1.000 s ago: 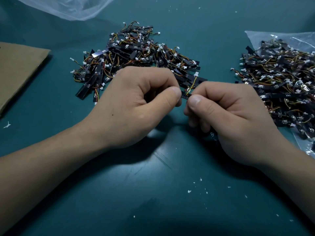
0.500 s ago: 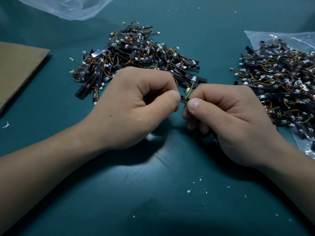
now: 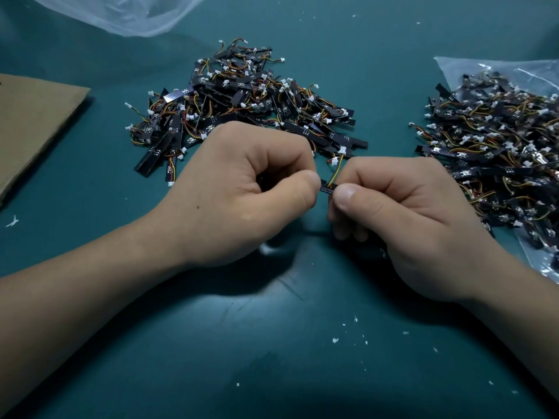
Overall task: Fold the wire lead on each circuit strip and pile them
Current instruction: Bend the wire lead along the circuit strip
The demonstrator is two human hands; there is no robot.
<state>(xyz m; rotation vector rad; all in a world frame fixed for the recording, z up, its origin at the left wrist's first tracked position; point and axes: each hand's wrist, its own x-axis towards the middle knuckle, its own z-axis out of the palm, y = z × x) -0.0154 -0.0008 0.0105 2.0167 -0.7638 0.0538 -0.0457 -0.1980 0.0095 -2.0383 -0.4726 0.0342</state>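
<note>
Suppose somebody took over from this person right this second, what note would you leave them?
Left hand pinches one end of a circuit strip; right hand pinches the other end.
Its wire lead sticks up, not folded yet.
Middle pile looks like finished strips; the heap on the plastic bag at right looks untouched.
Left: fold this lead, add the strip to the middle pile, work through the heap.

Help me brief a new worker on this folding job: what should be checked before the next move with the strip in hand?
1. Grip on circuit strip: ok; left hand and right hand both pinch it.
2. Wire lead folded flat: not ok; it rises from the strip.
3. Strip's ends: cannot tell; hidden inside both hands.
4. Centre pile in reach: ok; it lies just beyond the hands.
5. Right pile on its bag: ok; plenty there.
</note>
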